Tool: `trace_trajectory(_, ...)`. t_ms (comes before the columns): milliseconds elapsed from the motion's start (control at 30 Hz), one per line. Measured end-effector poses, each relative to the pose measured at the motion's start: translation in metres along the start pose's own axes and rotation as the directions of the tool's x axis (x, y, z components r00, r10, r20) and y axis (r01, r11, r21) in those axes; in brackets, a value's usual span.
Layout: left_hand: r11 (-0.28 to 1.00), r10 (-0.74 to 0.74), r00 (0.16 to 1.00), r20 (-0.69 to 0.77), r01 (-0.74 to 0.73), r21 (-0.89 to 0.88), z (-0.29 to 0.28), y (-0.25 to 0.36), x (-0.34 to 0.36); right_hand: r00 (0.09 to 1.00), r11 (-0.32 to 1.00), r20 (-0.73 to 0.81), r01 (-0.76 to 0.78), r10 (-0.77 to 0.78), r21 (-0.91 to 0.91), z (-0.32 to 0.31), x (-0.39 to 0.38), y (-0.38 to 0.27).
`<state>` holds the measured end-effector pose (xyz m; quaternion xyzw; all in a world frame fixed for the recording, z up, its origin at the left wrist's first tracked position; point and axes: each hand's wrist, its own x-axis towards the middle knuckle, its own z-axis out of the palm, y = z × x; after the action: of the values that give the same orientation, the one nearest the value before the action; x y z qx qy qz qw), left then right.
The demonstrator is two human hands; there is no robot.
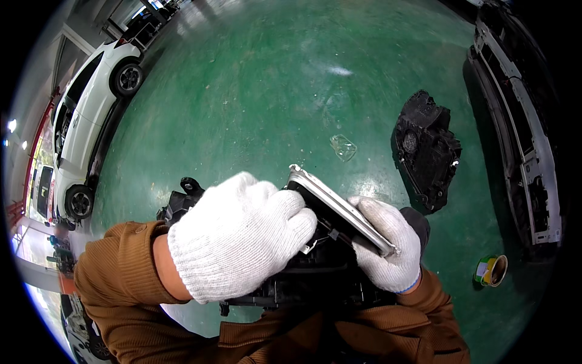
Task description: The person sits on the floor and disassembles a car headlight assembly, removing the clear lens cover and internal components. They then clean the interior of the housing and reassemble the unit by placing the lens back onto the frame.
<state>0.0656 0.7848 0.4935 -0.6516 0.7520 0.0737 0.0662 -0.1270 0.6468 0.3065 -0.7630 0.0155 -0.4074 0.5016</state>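
Observation:
A flat, dark part with a raised silver-white edge [339, 209] slants across my front, its far end tipped up to the left. My right hand [391, 246], in a white knit glove, is closed around the near end of this part. My left hand [242, 236], gloved the same way, is closed beside its dark face, thumb and fingers bent together. Whatever sits between those fingers is hidden; a small pale tip shows just under the thumb. Below both hands a black plastic housing [321, 288] lies across my lap, partly covered by my hands and brown sleeves.
On the green floor to the right lies a black headlight-like housing [426, 151]. A clear plastic piece [344, 147] lies ahead. An open yellow-green can [490, 270] stands at right, near a stripped vehicle body part [515, 127]. A white car [91, 121] is parked at left.

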Motion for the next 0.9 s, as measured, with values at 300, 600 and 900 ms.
trace_trajectory(300, 0.905, -0.207, 0.965, -0.164, 0.125, -0.407, 0.013, 0.002, -0.022, 0.999, 0.995, 0.013, 0.029, -0.03, 0.093, -0.005, -0.004, 0.001)
trace_trajectory(600, 0.951, -0.125, 0.965, -0.231, 0.05, -0.306, 0.016, 0.01, -0.03, 0.992, 0.99, 0.057, 0.107, -0.112, 0.089, -0.015, -0.004, -0.004)
trace_trajectory(900, 0.99, 0.006, 0.977, -0.214, -0.036, -0.137, 0.012, 0.02, -0.038, 0.961, 0.985, 0.218, 0.175, -0.171, 0.004, -0.037, 0.032, -0.024)
